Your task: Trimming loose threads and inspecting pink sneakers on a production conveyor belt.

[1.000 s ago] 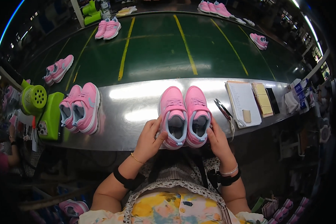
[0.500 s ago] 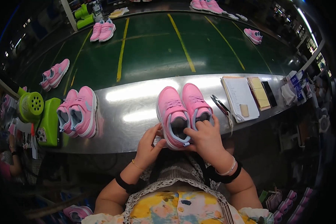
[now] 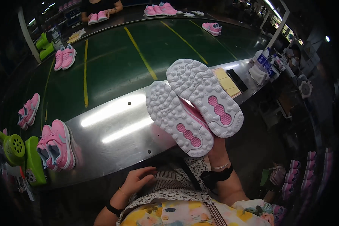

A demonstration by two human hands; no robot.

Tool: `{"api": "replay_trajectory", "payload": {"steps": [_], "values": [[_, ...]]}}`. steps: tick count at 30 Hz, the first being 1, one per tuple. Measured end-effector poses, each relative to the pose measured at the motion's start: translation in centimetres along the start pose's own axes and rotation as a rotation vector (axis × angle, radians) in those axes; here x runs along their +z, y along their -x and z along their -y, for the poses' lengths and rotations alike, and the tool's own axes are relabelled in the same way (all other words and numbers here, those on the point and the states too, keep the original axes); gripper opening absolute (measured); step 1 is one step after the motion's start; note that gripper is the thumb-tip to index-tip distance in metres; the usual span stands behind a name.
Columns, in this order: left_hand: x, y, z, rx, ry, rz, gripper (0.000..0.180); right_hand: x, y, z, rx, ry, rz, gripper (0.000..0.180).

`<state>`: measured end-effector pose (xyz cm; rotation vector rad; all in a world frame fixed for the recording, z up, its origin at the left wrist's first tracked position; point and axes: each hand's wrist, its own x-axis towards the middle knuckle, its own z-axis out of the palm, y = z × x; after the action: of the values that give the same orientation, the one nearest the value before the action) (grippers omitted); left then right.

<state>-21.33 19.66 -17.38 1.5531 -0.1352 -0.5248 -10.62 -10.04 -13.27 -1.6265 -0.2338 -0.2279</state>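
Note:
My right hand (image 3: pixel 216 147) holds up a pair of pink shoes (image 3: pixel 194 107) with their white bumpy soles turned toward me; most of the hand is hidden behind the soles. My left hand (image 3: pixel 137 179) rests empty near my apron at the shiny metal table's (image 3: pixel 113 130) near edge, fingers loosely apart. Another pair of pink shoes (image 3: pixel 56 145) stands on the table to the left.
A green conveyor belt (image 3: pixel 116 64) with yellow lines carries more pink shoe pairs (image 3: pixel 65 57), (image 3: pixel 29 110), (image 3: pixel 211 28). Green shoe lasts (image 3: pixel 22 156) stand at far left. A notebook (image 3: pixel 226 81) and bottles (image 3: pixel 263 60) lie at right. Another person (image 3: pixel 100 9) handles shoes across the belt.
The pair of shoes stood on the table between both hands; my right hand has lifted it and turned the soles up. My left hand let go and dropped toward my lap.

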Motion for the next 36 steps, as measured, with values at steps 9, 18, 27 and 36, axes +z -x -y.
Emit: {"api": "replay_trajectory", "payload": {"steps": [9,18,27,36], "values": [[-1.1,-0.1,4.0,-0.297,0.917,-0.228,0.040,-0.3,0.6,2.0,0.066,-0.289,-0.130,0.051],[-1.1,-2.7,5.7,0.050,1.252,-0.188,0.030,-5.6,2.6,3.8,-0.028,-0.895,-0.106,0.077],[-9.8,-4.5,8.9,-0.276,1.206,-0.303,0.033,-21.8,10.8,8.6,-0.004,1.110,-0.789,0.059],[-6.8,-13.2,8.0,-0.352,1.233,-0.141,0.017,-39.8,36.3,19.2,0.908,1.794,-1.386,0.065]]}}
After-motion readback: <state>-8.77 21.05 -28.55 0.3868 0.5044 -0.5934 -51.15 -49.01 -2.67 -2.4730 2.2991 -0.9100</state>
